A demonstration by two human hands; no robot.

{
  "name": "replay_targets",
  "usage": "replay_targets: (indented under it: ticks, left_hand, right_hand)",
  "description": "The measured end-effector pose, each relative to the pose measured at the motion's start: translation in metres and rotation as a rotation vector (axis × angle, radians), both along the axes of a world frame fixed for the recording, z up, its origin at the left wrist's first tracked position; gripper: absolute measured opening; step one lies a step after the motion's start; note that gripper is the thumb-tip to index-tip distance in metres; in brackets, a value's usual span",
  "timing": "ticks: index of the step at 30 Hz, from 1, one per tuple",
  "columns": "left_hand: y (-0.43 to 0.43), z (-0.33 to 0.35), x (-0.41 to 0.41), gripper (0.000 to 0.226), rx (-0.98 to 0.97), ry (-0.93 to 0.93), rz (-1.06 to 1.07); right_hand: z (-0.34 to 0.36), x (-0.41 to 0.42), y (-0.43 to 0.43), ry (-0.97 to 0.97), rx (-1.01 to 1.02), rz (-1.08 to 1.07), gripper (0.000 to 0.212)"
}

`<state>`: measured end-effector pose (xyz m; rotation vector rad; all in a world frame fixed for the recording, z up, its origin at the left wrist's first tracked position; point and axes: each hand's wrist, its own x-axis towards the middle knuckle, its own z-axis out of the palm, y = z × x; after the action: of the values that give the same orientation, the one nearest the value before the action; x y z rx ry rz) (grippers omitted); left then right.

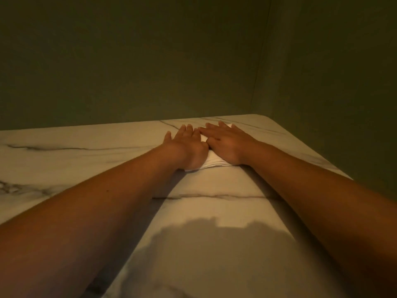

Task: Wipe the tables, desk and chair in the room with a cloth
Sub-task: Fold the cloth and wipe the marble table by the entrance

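A white cloth (211,161) lies folded on the marble table (214,211), near its far right corner. Both arms reach forward over the tabletop. My left hand (187,145) presses flat on the cloth's left part with straight fingers. My right hand (225,140) presses flat on its right part, fingers stretched toward the far edge. Most of the cloth is hidden under the two palms; only a strip between the wrists and a bit past the right fingertips shows.
The table has dark veins and a rounded far right corner (261,117). A dark green wall (150,61) stands right behind its far edge, with a second wall (333,82) on the right. My shadow falls on the near tabletop.
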<state>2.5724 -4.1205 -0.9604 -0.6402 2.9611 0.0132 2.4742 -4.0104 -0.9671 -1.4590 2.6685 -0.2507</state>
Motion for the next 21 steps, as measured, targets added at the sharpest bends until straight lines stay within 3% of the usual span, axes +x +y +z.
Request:
replay_targets:
  ticks: [7,11,14,21]
  left_hand:
    - [-0.043,0.003,-0.021,0.062,-0.067,-0.05,-0.006]
    - [-0.045,0.006,-0.023,0.061,-0.068,-0.039,-0.015]
    - [-0.046,0.004,-0.024,0.062,-0.047,-0.024,0.004]
    - [-0.04,-0.001,0.0,0.06,0.05,0.024,0.032]
  right_hand:
    - [-0.003,-0.027,-0.05,0.134,-0.064,-0.048,0.056]
    - [-0.006,-0.034,-0.062,0.137,-0.061,-0.032,0.087]
    - [-0.005,-0.03,-0.058,0.102,-0.033,-0.057,0.057]
    - [0.0,0.004,-0.04,0.045,0.044,-0.088,0.056]
